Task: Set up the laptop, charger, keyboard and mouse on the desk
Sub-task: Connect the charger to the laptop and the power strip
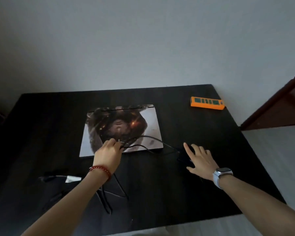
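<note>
On table [41, 133] | closed laptop [121, 128] centre; left hand [107, 150] pinches charger cable [143, 138] | right hand [201, 159] fingers spread, resting on charger brick [184, 155]

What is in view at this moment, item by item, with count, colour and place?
desk: one, black, against the wall, bearing everything below.
laptop: one, lid shut, picture skin in brown and pale tones, middle of the desk.
charger brick: one, black, right of the laptop's near corner.
charger cable: one, black, running from the brick across the laptop's near edge.
power strip: one, orange with dark sockets, far right of the desk.
dark bag-like item: one, black, near left; too dim to identify.
door frame: one, dark brown, far right.
wall: grey, behind the desk.
left hand: pinches the cable over the laptop; red bead bracelet at the wrist.
right hand: fingers straight, on the brick; pale watch at the wrist.
</note>
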A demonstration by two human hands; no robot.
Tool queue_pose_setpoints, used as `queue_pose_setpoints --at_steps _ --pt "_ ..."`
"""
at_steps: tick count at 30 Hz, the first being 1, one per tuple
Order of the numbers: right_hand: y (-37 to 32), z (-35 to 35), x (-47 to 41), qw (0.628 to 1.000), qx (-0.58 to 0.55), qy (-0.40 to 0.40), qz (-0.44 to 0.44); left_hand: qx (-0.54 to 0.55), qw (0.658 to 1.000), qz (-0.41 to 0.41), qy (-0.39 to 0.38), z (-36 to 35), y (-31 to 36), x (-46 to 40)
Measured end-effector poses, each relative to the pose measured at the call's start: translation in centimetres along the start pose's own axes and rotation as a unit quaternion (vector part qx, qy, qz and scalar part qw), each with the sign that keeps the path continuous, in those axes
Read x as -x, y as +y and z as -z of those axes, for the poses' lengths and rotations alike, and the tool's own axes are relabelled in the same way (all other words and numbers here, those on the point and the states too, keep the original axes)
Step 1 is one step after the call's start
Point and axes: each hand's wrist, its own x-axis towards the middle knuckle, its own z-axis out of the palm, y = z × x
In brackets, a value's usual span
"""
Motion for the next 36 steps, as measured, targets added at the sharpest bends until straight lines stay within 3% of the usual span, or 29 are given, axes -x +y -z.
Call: queue_pose_setpoints --at_steps 4,12,19,33,36 --pt "2.4 -2.0 -2.0 0.997 0.004 -0.054 0.059 0.009 0.99 0.068 -0.123 -2.5 1.7 0.1" --pt "3.7 -3.2 -4.1 0.984 0.016 -0.119 0.134 0.028 0.963 0.165 -0.209 -3.3 3.0 0.5" --pt "3.2 -3.7 -4.5 0.984 0.015 -0.135 0.118 -0.043 0.942 0.127 -0.308 -3.7 4.0 -0.3" --pt "3.8 -4.0 -3.2 0.974 0.05 -0.181 0.128 -0.038 0.946 0.109 -0.305 -2.5 3.4 -2.5" --pt "3.1 -4.1 -3.5 0.972 0.059 -0.195 0.114 0.032 0.954 0.13 -0.267 -2.7 3.5 -1.9"
